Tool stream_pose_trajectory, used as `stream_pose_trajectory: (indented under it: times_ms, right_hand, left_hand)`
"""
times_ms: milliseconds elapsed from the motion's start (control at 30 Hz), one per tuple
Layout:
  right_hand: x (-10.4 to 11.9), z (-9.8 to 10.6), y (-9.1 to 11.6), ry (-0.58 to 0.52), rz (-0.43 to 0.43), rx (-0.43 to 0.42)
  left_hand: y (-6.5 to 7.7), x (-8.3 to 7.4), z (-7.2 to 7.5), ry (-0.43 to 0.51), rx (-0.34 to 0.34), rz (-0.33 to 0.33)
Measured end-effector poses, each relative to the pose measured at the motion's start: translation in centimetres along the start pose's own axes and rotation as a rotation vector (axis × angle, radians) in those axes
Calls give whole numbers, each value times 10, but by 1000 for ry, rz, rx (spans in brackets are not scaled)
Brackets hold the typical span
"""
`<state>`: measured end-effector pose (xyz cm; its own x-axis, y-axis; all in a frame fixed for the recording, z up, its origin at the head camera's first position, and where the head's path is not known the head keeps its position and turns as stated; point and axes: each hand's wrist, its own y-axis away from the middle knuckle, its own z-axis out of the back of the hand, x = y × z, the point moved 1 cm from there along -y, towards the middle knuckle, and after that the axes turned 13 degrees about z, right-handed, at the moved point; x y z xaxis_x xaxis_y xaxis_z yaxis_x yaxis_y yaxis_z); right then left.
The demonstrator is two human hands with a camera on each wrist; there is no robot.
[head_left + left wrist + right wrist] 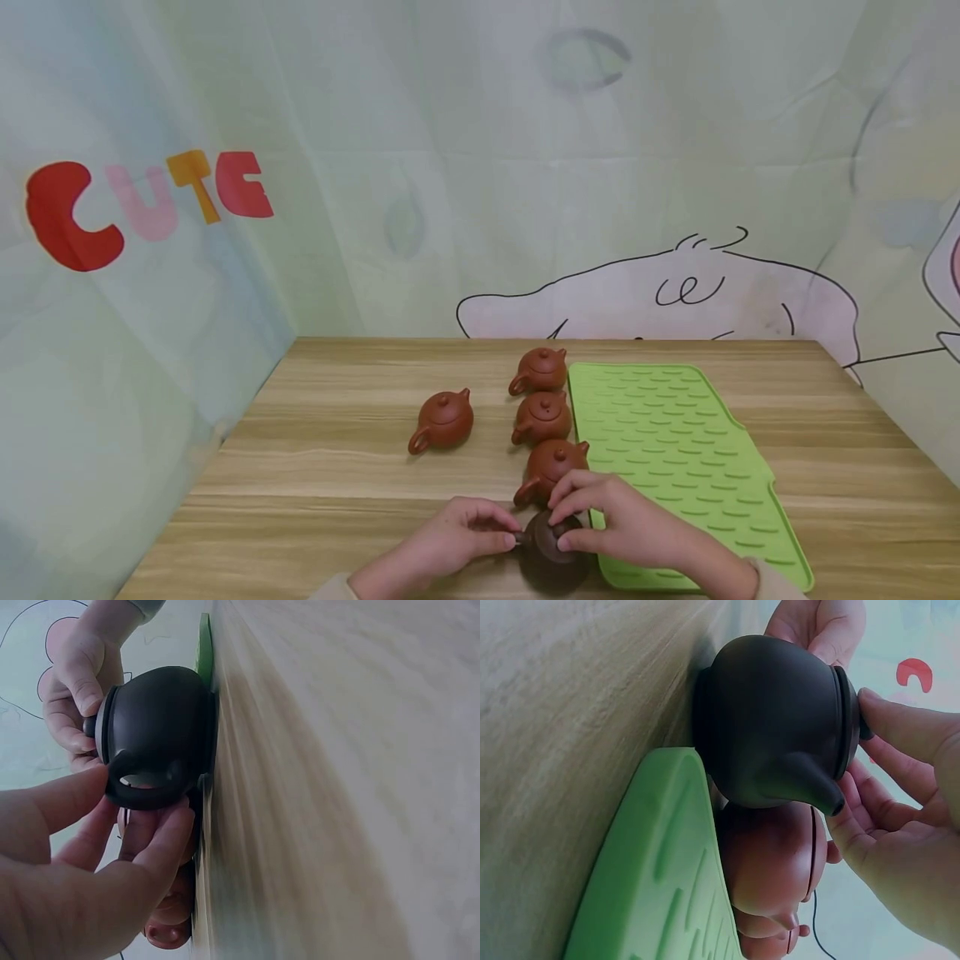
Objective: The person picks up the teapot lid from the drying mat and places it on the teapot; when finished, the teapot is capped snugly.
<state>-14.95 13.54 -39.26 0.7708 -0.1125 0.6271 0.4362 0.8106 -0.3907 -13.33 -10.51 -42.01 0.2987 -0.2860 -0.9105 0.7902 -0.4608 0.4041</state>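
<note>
A dark brown teapot [553, 573] stands on the table at the near edge of the head view, beside the green mat. My left hand [467, 535] pinches its handle [146, 797] between thumb and fingers. On top, my right hand [626, 518] has thumb and fingers at the knob of the lid [847, 720], pinching it. The lid sits on the pot, and the spout [810, 780] points toward the mat. Just beyond, a reddish-brown teapot [553, 463] is partly covered by the right fingers.
Two more reddish-brown teapots [543, 417] continue the row along the left edge of the green mat [675, 467]. Another reddish teapot [446, 419] stands apart to the left. Behind the wooden table [315, 467] hangs a printed curtain [420, 167].
</note>
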Motion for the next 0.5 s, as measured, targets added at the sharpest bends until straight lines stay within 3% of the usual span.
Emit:
stream_pose_trajectory:
  times_ms: [333, 500]
  right_hand:
    - [0, 0, -1, 10, -21, 0]
    - [1, 10, 1, 54, 4, -27]
  left_hand:
    - [-2, -2, 2, -30, -2, -14]
    - [0, -8, 11, -165, -44, -46]
